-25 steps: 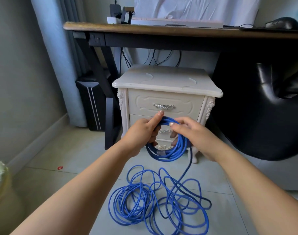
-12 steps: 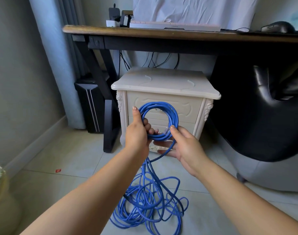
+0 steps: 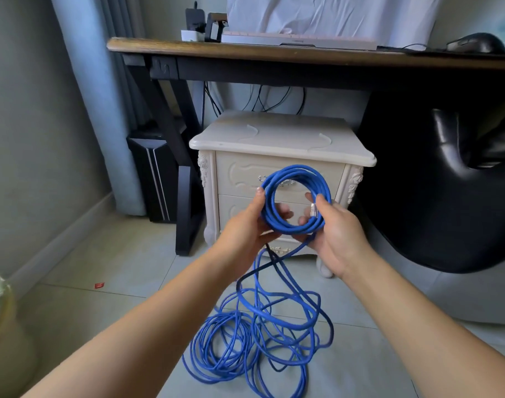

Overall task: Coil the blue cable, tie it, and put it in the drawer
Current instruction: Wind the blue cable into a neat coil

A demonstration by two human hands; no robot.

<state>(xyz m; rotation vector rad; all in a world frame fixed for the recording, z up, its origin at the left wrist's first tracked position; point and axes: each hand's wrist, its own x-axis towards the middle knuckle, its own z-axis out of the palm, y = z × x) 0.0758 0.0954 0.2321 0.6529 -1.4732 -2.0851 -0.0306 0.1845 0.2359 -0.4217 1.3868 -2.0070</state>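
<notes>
Holding a small round coil of the blue cable (image 3: 296, 168) upright before a cream bedside cabinet (image 3: 280, 139), both hands are gripping it: the left hand (image 3: 242, 231) is clasping the coil's left side, fingers (image 3: 283, 209) curling through the ring; the right hand (image 3: 340, 237) is pinching the right side, thumb lying beside the clear plug (image 3: 313, 210). Remaining cable is trailing down into loose tangled loops on the tiled floor (image 3: 102, 311). The top drawer (image 3: 240, 175) is sitting closed

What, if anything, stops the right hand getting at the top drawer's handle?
Probably not yet: right hand and left hand both hold the blue cable coil in front of the handle; its grip needs freeing first.
</notes>
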